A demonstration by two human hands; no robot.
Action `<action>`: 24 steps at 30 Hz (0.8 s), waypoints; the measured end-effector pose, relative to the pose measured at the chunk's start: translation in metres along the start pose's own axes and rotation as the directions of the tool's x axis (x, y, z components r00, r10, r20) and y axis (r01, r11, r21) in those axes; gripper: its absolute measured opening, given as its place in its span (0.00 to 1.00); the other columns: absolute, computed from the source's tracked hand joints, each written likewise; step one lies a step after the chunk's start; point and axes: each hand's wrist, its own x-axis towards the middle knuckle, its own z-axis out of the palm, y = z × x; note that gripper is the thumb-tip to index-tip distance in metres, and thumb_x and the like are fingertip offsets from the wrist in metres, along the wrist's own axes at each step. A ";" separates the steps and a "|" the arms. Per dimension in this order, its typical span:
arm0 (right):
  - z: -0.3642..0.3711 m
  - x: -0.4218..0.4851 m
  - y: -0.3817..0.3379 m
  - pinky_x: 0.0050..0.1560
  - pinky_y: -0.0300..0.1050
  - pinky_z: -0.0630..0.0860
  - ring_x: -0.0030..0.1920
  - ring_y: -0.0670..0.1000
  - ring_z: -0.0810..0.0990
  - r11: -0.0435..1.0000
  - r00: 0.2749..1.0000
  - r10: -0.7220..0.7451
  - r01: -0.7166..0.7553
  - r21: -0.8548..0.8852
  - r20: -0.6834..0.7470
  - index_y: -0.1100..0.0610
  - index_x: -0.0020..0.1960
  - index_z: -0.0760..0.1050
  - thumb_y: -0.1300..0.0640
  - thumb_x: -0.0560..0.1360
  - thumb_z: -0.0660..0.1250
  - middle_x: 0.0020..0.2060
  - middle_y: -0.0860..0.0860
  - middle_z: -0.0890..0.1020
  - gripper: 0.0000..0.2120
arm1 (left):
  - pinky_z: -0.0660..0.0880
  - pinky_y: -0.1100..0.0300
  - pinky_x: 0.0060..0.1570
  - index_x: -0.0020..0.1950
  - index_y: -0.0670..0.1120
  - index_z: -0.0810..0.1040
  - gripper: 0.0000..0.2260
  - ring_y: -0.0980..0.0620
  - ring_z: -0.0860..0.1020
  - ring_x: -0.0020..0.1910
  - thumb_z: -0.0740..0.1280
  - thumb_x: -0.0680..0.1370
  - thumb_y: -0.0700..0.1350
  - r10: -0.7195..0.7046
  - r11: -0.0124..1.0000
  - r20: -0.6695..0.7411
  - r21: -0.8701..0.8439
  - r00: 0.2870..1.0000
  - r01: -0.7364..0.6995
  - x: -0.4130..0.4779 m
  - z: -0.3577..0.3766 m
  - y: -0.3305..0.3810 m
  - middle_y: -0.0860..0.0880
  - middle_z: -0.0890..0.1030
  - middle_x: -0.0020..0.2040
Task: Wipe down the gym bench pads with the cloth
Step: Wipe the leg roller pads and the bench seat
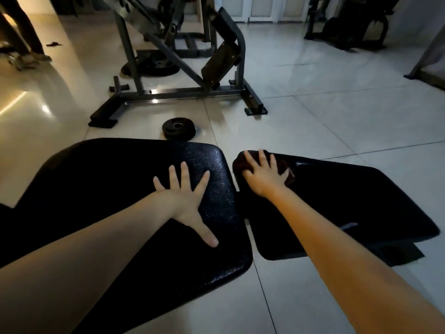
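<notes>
The cloth (238,164) – dark, reddish-brown, bunched up – sits at the far inner corner of the smaller pad (349,201), right by the gap between the two pads. Our right grip (262,173) lies on top of it, palm down, fingers spread & mostly straight, pressing the cloth to the pad rather than pinching it; a bit of cloth shows on both sides of the grip. Across the gap, our left grip (185,196) is flat on the larger pad (108,189), near its inner edge, fingers fanned wide, thumb pointing back toward us, holding nothing. Both forearms are bare. Both pads are black w/ a pebbled surface that catches some shine near the left grip. Under the near outer side of the smaller pad a dark flat part (399,255) of the bench sticks out over the floor (337,104), which is pale glossy tile w/ thin grout lines. Just beyond the far edge of the larger pad a black weight plate (178,128) lies flat on the tile. Further back stands a grey steel machine frame (183,92) w/ an angled black pad, and more plates (151,65) lie beneath it. Top left we see another person's legs (21,32), w/ a small dark scrap (53,43) on the tile near them. Top right, another dark machine (349,25) – too dim for detail.
</notes>
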 end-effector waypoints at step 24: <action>0.002 -0.006 -0.010 0.69 0.72 0.39 0.76 0.56 0.37 1.000 0.999 -0.008 0.008 -0.004 -0.031 0.37 0.76 0.44 0.46 0.80 0.52 0.78 0.48 0.40 0.28 | 0.36 0.26 0.67 0.68 0.58 0.19 0.73 0.32 0.23 0.68 0.67 0.42 0.76 0.008 0.999 0.007 -0.040 1.000 -0.008 -0.005 -0.005 0.004 0.38 0.17 0.67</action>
